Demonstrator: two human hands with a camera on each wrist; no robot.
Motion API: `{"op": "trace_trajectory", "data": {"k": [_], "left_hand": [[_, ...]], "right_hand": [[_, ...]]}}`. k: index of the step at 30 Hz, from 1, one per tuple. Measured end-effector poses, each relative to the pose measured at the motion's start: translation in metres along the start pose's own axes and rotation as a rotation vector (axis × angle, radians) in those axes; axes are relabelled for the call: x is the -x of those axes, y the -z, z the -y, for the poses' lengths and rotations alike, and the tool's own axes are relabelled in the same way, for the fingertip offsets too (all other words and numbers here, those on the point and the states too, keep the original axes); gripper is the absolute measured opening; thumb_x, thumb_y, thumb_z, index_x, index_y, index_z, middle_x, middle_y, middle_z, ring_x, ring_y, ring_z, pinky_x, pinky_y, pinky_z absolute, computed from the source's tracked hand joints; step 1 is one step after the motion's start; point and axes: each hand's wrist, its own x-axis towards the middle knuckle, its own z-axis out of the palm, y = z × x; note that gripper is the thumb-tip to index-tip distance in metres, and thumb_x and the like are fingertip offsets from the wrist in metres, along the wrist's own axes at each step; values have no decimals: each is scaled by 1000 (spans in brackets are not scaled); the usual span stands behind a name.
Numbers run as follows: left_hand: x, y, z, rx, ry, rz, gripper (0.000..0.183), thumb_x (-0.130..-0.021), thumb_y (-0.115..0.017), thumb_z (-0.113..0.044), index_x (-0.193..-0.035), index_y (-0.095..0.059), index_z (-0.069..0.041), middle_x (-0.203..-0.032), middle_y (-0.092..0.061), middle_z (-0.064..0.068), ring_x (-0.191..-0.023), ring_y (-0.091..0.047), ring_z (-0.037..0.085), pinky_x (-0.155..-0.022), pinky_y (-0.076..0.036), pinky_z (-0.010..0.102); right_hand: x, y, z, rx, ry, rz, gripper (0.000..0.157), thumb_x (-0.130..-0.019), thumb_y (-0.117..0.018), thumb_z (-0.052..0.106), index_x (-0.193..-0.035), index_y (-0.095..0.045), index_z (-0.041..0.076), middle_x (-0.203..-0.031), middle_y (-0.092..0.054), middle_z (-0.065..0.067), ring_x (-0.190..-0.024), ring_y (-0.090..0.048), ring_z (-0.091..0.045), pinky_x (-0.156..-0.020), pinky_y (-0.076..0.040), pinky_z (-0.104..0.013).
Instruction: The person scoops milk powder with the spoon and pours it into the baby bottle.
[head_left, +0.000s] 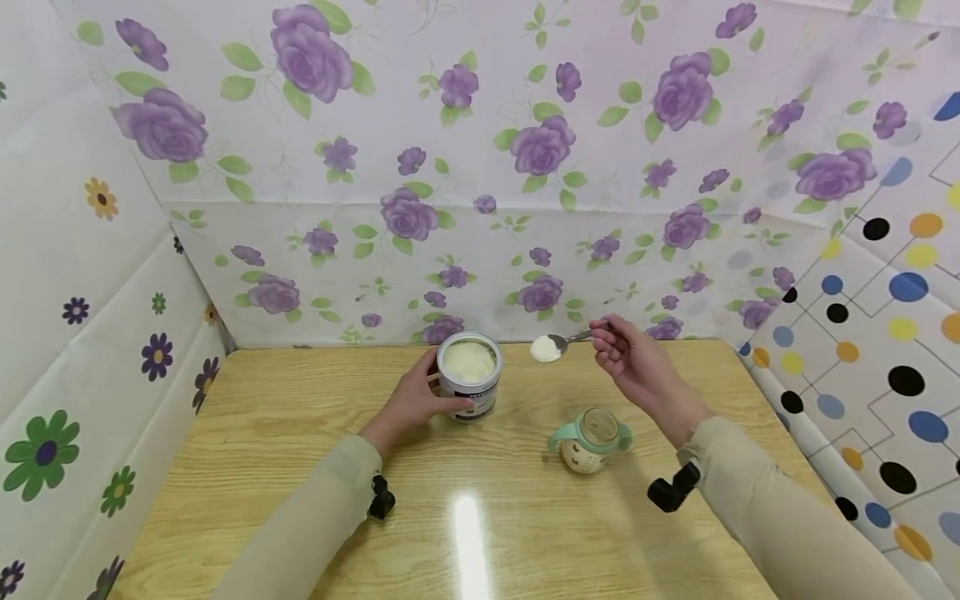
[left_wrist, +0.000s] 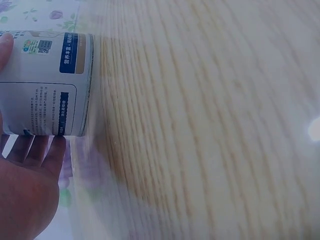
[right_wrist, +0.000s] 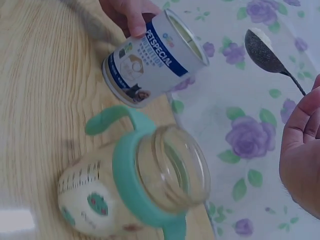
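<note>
I see a long, plain left sleeve (head_left: 288,529) and a matching right sleeve (head_left: 795,508), both pale cream, loosely cut, with soft creases towards the cuffs. At the left wrist I make out a small black camera (head_left: 382,498); the black right wrist camera (head_left: 673,487) shows two boxy, angular parts. The left hand (head_left: 412,397) and right hand (head_left: 642,367) are bare, fingers included.
</note>
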Motion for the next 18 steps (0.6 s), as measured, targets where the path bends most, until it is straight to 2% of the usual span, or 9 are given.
{"op": "trace_trajectory", "data": {"k": [5,9,18], "left_hand": [[1,1,-2,-12,8,2,102,-79,-99,-29,-162,-39,-25,-154,-53,5,-147,-48,28,-123,-42,52],[1,1,-2,-18,1,7,102,-80,-98,-29,-162,-38,-24,-155,-52,6,-148,-48,29,-123,-42,53],[2,0,-6,5,-3,7,102,-82,-97,-21,-164,-37,-20,-158,-50,13,-150,-45,37,-123,-40,59]], "right_hand": [[17,21,11,-59,0,3,43,-117,-45,23,-101,-77,-1,-86,-78,-7,-75,-72,-12,-68,-58,-22],[30,37,15,-65,5,20,45,-117,-43,23,-103,-77,-2,-88,-78,-7,-77,-73,-13,-70,-59,-23],[59,73,10,-58,18,79,49,-119,-38,24,-108,-77,-3,-90,-79,-7,-79,-74,-14,-73,-61,-23]]}}
